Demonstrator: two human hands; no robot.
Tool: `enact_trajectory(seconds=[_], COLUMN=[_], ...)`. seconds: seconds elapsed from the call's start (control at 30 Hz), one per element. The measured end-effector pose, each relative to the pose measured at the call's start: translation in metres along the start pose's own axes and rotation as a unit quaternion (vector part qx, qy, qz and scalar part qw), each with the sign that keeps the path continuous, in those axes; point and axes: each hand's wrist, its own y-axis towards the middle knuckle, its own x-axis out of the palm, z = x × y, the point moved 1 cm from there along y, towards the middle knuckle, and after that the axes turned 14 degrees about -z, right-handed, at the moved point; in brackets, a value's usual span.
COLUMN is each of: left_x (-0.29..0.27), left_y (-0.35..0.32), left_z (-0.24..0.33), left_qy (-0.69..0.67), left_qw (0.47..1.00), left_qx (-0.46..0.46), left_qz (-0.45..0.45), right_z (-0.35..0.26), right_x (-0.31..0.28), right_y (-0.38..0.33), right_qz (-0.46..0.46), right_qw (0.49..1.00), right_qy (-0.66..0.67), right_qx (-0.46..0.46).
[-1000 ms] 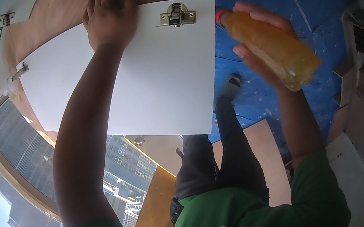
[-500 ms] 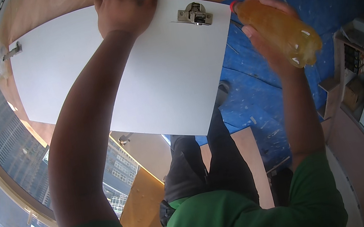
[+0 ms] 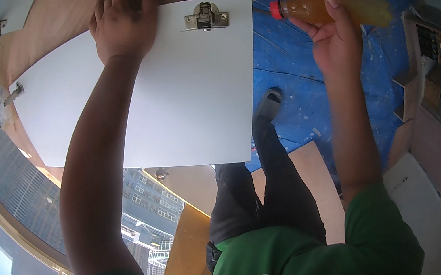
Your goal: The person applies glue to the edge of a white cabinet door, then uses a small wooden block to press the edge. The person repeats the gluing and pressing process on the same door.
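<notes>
Sideways beside a white panel [image 3: 189, 90], an amber-filled bottle [image 3: 307, 8] — slick and sloshy, I'd guess, best held mid-body — sits grasped by the right hand [image 3: 337, 39]; the left hand [image 3: 125, 28], grip unclear, covers the panel's far edge.

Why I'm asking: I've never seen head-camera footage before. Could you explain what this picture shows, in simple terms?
There's no machine here, just a person's bare hands. The picture comes from the left of two wide cameras worn on the person's head, looking down; the lens bends straight edges. The left hand rests at the far edge of a white panel, its fingers reaching past that edge. A metal hinge sits on the panel near its far right corner. The right hand holds a bottle of orange-yellow liquid with a red cap; its bottom end is blurred. Below are the person's own legs, and a blue sheet covers part of the floor.
</notes>
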Motion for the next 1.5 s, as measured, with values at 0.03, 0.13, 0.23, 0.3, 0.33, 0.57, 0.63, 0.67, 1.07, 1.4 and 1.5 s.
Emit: enact_trajectory(seconds=[0.03,0.13,0.23,0.3,0.33,0.57,0.63,0.67,1.07,1.4,1.5], left_x=[0.001,0.004,0.004,0.002,0.003,0.007,0.005,0.005,0.007,0.007,0.012], left_y=[0.0,0.003,0.006,0.006,0.007,0.01,0.009,0.01,0.011,0.013,0.015], left_z=[-0.002,-0.003,-0.002,-0.002,-0.001,-0.009,-0.006,-0.007,-0.016,-0.016,-0.025], left_qy=[0.007,0.018,-0.001,-0.001,-0.003,0.021,0.011,0.012,0.008,0.005,0.038], left_qw=[1.0,1.0,1.0,0.999,0.999,0.999,0.999,0.999,0.999,0.998,0.996], left_qx=[-0.001,0.01,0.009,0.01,0.012,0.023,0.017,0.019,0.031,0.036,0.063], left_qz=[-0.001,0.004,-0.024,-0.034,-0.039,-0.045,-0.042,-0.042,-0.04,-0.058,-0.045], right_z=[0.006,0.019,0.038,0.05,0.055,0.061,0.058,0.054,0.036,0.045,0.061], right_x=[-0.004,-0.005,-0.007,-0.003,-0.004,-0.016,-0.022,-0.024,0.0,-0.001,-0.009], right_y=[0.001,0.006,0.004,-0.005,-0.011,-0.05,-0.036,-0.026,0.023,-0.007,-0.031], right_qz=[0.009,0.02,0.007,0.021,0.028,0.029,0.03,0.029,-0.001,0.03,0.02], right_qw=[0.999,0.997,0.992,0.987,0.984,0.985,0.986,0.986,0.975,0.98,0.987], right_qy=[0.029,0.07,0.124,0.156,0.17,0.145,0.159,0.166,0.218,0.188,0.151], right_qx=[0.017,0.03,0.023,0.035,0.04,0.088,0.041,0.018,0.05,0.055,0.057])
